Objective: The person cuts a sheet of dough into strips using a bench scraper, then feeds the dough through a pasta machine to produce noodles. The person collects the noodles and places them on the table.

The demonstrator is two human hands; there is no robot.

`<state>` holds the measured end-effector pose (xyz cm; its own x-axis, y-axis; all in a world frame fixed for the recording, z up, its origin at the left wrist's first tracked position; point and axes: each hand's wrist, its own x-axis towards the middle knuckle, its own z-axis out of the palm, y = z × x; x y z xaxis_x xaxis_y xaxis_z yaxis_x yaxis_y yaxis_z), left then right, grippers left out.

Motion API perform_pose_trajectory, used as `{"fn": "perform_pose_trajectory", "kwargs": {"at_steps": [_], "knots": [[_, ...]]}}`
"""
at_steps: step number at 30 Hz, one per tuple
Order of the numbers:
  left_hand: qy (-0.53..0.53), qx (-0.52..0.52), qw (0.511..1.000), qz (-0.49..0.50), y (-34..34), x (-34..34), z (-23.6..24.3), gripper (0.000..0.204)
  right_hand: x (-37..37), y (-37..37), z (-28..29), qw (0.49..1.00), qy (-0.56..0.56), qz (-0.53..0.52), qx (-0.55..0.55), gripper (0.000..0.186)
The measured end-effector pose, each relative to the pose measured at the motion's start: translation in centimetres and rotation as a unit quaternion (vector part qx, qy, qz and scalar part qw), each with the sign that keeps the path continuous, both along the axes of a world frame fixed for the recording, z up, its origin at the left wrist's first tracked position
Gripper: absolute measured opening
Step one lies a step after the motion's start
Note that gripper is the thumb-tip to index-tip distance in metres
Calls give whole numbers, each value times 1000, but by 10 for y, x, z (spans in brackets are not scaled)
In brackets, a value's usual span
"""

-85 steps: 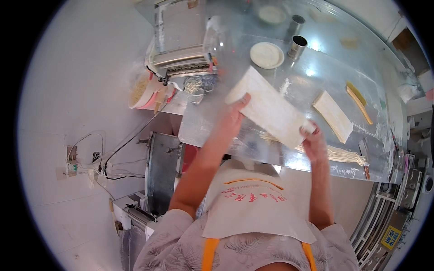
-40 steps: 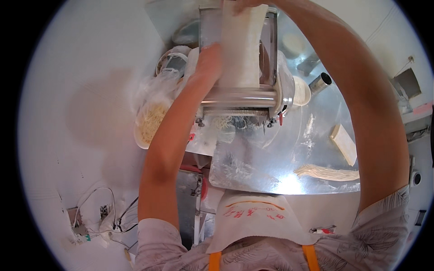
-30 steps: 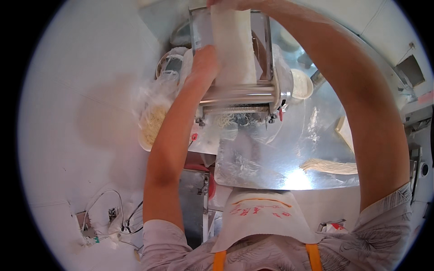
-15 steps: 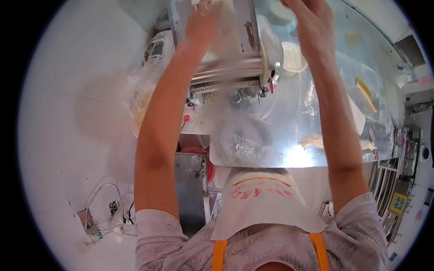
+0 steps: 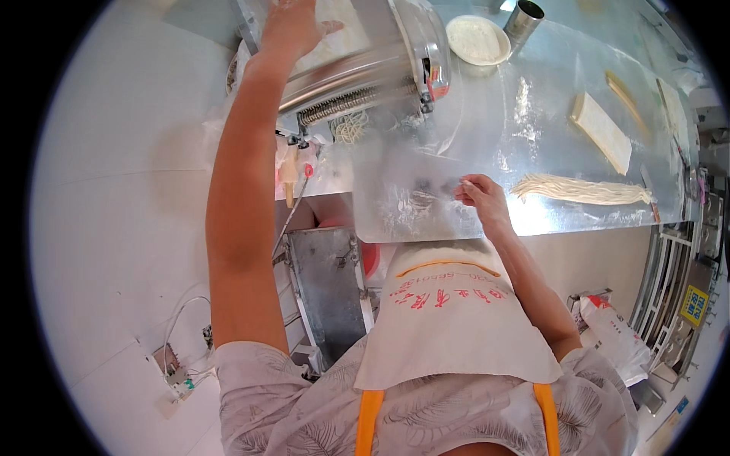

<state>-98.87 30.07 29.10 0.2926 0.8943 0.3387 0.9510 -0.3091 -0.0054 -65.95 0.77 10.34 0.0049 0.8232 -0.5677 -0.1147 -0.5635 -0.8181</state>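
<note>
Over the feed tray of a metal noodle machine (image 5: 353,72), my left hand (image 5: 293,30) rests on a pale dough sheet (image 5: 346,21). Its thumb stretches sideways, and part of the hand is cut off by the upper edge. Thin cut noodles (image 5: 350,128) hang below the machine's ridged cutting rollers (image 5: 357,104). My right hand (image 5: 484,202) is above the near edge of the metal table, with fingers curled together; whether anything small is between them is hidden. To its right lies a bundle of long noodles (image 5: 582,189).
A flour bowl (image 5: 478,39) and steel cup (image 5: 524,21) stand beyond the machine. Farther right lie a pale rectangular block (image 5: 602,132), a wooden-handled brush (image 5: 626,101) and a knife (image 5: 651,190). A metal-topped stand (image 5: 325,277) is below the table's left end.
My right hand has come down from the table's far side to its near edge. My left hand has shifted left over the dough sheet. The view has shifted too.
</note>
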Motion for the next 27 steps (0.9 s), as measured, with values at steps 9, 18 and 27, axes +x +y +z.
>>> {"fn": "perform_pose_trajectory", "kwargs": {"at_steps": [9, 18, 27], "knots": [[22, 4, 999, -24, -6, -9, -2, 87, -97, 53, 10, 963, 267, 42, -12, 31], [63, -21, 998, -18, -6, -5, 0, 83, -221, 141, 18, 845, 521, -86, 85, 55], [91, -37, 995, -12, -13, -1, 6, 76, -254, 110, 44, 931, 335, -49, 136, 75]]}}
